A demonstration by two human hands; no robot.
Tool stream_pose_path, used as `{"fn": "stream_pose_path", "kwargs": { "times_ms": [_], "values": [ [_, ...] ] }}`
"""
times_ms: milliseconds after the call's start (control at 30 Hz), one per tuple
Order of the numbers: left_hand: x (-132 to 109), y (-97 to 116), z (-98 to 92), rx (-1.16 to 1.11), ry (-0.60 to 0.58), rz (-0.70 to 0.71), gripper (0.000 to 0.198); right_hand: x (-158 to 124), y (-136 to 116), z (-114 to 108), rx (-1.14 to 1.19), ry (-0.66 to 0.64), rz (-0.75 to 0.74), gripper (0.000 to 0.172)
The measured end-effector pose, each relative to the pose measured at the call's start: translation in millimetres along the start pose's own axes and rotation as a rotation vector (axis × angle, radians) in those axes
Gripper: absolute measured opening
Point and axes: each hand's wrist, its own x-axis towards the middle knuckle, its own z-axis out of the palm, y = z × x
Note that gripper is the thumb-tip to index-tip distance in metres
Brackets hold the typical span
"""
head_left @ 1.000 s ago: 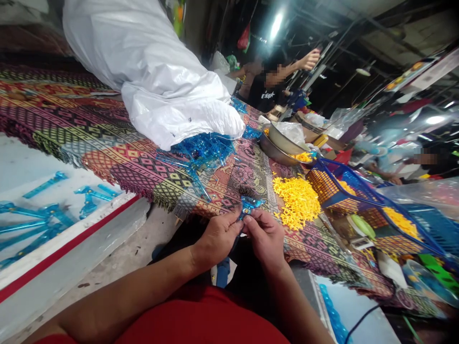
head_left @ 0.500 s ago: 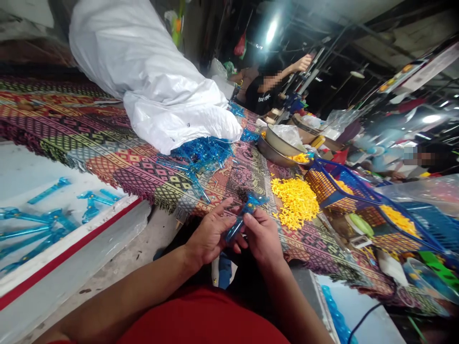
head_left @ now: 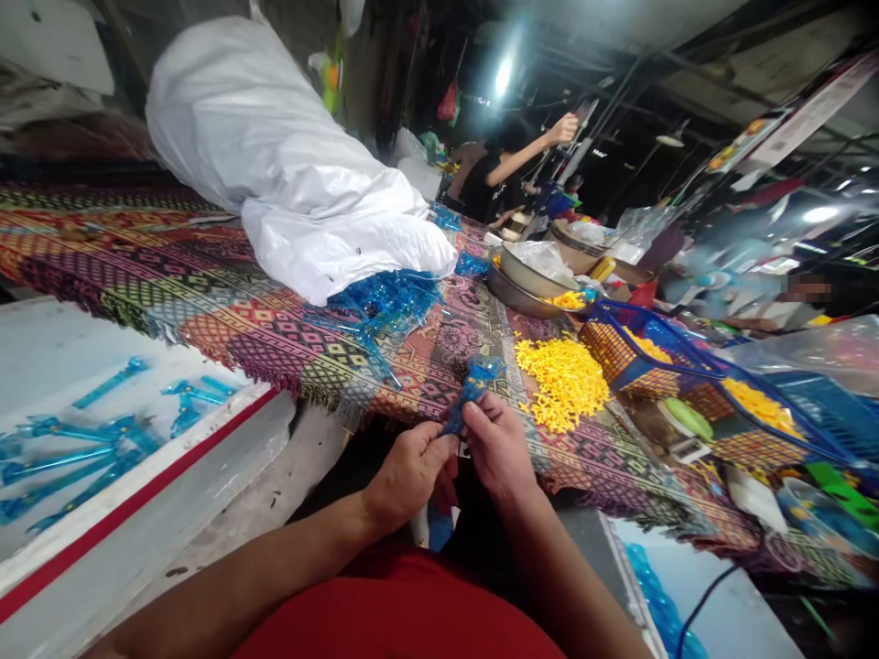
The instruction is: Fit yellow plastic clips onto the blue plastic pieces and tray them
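The left hand [head_left: 410,476] and right hand [head_left: 498,448] grip a translucent blue plastic piece [head_left: 473,383] together, holding it tilted upright over the edge of a patterned woven cloth [head_left: 206,320]. Loose yellow plastic bits [head_left: 561,384] lie heaped just right; tangled blue pieces [head_left: 385,302] sit above, against a white sack [head_left: 288,174].

The translucent blue plastic piece [head_left: 472,392] looks glossy and smooth, like the heap of blue plastic parts [head_left: 385,307] lying on the rough woven cloth [head_left: 206,316]. The white plastic sack [head_left: 288,156] has a thin, creased sheen, the metal basin [head_left: 512,297] shines softly, and the yellow plastic pieces [head_left: 561,384] look fairly matt.
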Motion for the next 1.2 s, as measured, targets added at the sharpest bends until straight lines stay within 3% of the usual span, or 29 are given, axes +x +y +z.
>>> {"fn": "stream_pose_path", "kwargs": {
  "times_ms": [100,267,333,433,567,767,867,1033,1167,1200],
  "values": [
    [-0.6,0.0,0.1,0.087,0.039,0.034,0.032,-3.6,6.1,1.1,-0.05,-0.097,0.042,0.016],
    [4.6,8.3,-14.2,0.303,0.117,0.107,0.03,-3.6,0.3,-5.8,-0.178,-0.095,-0.045,0.014],
    [7.3,16.5,-20.0,0.375,0.172,0.215,0.028,-3.8,-6.2,-7.9,-0.317,-0.167,-0.071,0.015],
    [10.6,28.3,-21.2,0.391,0.153,0.357,0.024,-6.9,-12.3,-6.3,-0.624,-0.269,-0.162,0.017],
    [11.1,36.9,-13.2,0.286,0.221,0.393,0.02,-14.4,-10.5,-0.1,-0.885,-0.319,-0.293,0.021],
    [9.7,38.2,3.0,-0.006,0.252,0.378,0.016,-20.7,-3.1,-0.2,-0.881,-0.321,-0.29,0.03],
    [9.3,38.4,9.0,-0.055,0.255,0.369,0.013,-23.5,4.2,-2.3,-0.825,-0.388,-0.248,0.037],
    [0.2,36.4,6.8,0.089,0.207,0.406,0.008,-27.7,13.0,-9.6,-0.763,-0.439,-0.234,0.037],
    [-10.6,30.8,-4.0,0.305,0.191,0.494,0.011,-28.1,-11.3,-20.5,-0.818,-0.404,-0.33,0.027],
    [-12.2,29.5,-5.9,0.363,0.181,0.528,0.012,-28.9,-21.7,-21.3,-0.822,-0.355,-0.368,0.036]
  ]
}}
